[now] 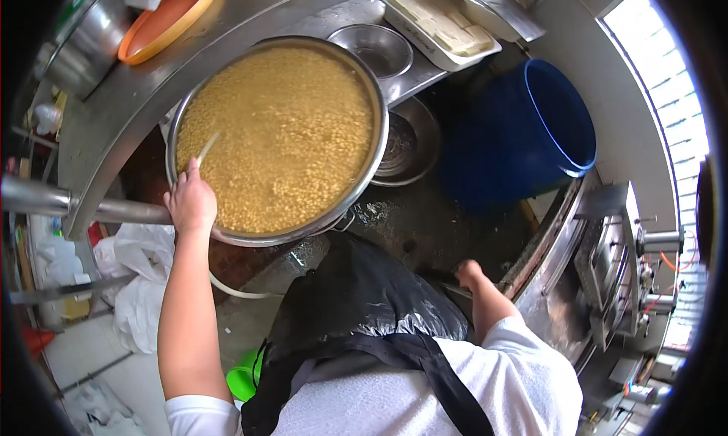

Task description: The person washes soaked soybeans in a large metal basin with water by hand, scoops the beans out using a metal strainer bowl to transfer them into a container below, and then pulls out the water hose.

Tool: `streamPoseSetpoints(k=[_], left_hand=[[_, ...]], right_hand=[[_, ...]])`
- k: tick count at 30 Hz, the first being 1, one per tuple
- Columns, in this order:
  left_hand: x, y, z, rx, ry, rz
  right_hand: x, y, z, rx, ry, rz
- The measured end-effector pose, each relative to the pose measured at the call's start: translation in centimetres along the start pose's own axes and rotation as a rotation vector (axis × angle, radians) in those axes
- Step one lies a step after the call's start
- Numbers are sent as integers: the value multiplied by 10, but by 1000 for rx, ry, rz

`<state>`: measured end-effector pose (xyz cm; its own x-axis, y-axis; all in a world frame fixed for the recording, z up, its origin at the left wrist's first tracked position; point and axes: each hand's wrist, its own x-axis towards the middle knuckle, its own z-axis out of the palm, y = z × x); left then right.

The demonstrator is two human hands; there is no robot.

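A large round metal basin (384, 133) holds yellow soybeans (280, 140) under cloudy water. At its left rim, my left hand (191, 201) is closed around a pale hose (208, 145), whose end points into the water. More of the hose runs below the basin toward my black apron (364, 292). My right hand (469, 273) is low on my right side, over the dark wet floor and apart from the basin. It is seen small and from behind, so its fingers are hidden, and I cannot tell whether it holds anything.
A blue barrel (523, 133) stands to the right of the basin. Behind are a small metal bowl (371, 49) and a white tray (444, 30) of pale blocks. Metal equipment (607, 269) lines the right side. White plastic bags (144, 277) lie at left, near a green container (243, 375).
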<state>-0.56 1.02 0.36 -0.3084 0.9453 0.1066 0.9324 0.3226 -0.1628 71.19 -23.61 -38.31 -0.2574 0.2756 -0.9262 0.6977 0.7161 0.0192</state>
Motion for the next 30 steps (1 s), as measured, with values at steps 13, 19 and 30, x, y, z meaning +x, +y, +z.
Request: streamPoseSetpoints(k=[13,19,30], left_hand=[[-2,-1,-4,-9,22,-15],[-2,1,-10,-45,-25,-11],[-2,1,-14,-42,-55,-4]], right_hand=[[-51,44,-176,1154,863,695],[-77,70,-276,938,1261,586],[-196,28,-569,930,1680,-41]])
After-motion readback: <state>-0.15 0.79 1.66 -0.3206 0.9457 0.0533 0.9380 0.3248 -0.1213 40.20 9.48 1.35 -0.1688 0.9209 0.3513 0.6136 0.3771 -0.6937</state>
